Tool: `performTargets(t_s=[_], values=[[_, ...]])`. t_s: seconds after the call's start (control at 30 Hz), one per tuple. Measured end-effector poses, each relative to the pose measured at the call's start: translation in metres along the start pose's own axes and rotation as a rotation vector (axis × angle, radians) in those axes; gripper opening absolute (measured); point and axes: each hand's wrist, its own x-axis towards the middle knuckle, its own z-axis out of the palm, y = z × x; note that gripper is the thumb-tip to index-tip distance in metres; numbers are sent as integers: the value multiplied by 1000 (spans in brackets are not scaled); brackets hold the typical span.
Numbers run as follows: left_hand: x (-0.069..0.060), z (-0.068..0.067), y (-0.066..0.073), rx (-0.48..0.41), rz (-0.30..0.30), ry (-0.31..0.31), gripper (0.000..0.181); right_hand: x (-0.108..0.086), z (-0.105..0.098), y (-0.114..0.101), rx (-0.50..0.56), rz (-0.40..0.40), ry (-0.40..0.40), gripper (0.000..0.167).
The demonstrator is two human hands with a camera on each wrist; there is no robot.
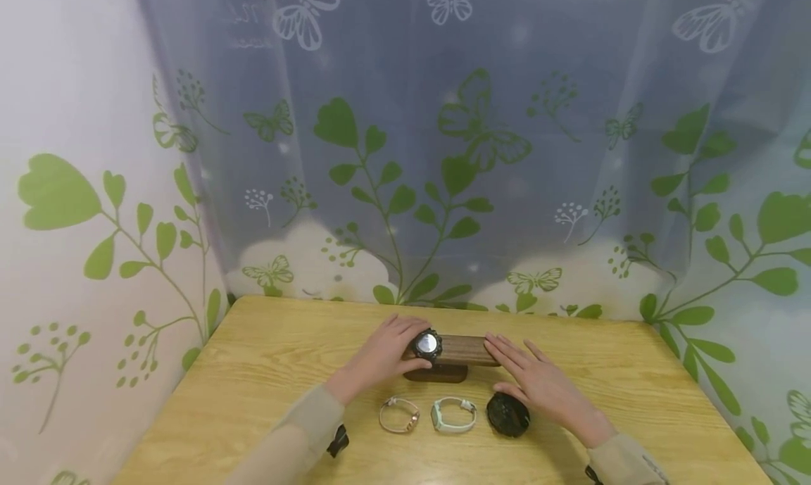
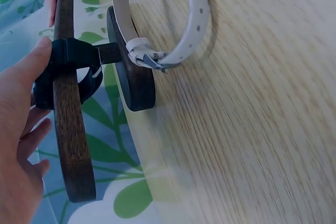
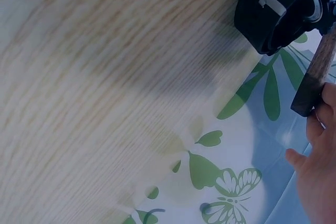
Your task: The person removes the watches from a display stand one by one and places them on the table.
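Note:
My left hand (image 1: 382,355) holds a black watch (image 1: 427,343) with a round, bright face at the left part of a dark wooden watch stand's bar (image 1: 467,350). In the left wrist view, the watch's strap (image 2: 90,80) loops around the bar, and the thumb presses on the watch. The stand's rounded base (image 1: 437,374) rests on the table. My right hand (image 1: 538,383) touches the bar's right end with its fingers extended and the thumb apart. Nothing is gripped in that hand.
On the table (image 1: 266,372), in front of the stand, lie a thin pinkish-white watch (image 1: 399,415), a pale mint watch (image 1: 453,415) and a bulky black watch (image 1: 507,414) below my right hand. A leaf-and-butterfly curtain (image 1: 405,189) hangs behind the table.

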Motion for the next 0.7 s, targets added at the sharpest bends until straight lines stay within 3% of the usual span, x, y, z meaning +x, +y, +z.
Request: performTargets(t_s=[0.27, 0.7], values=[[5, 5, -2, -14, -39, -47, 74, 1, -2, -2, 14, 8, -8, 81], [2, 5, -9, -15, -35, -45, 73, 2, -2, -2, 12, 3, 2, 81]])
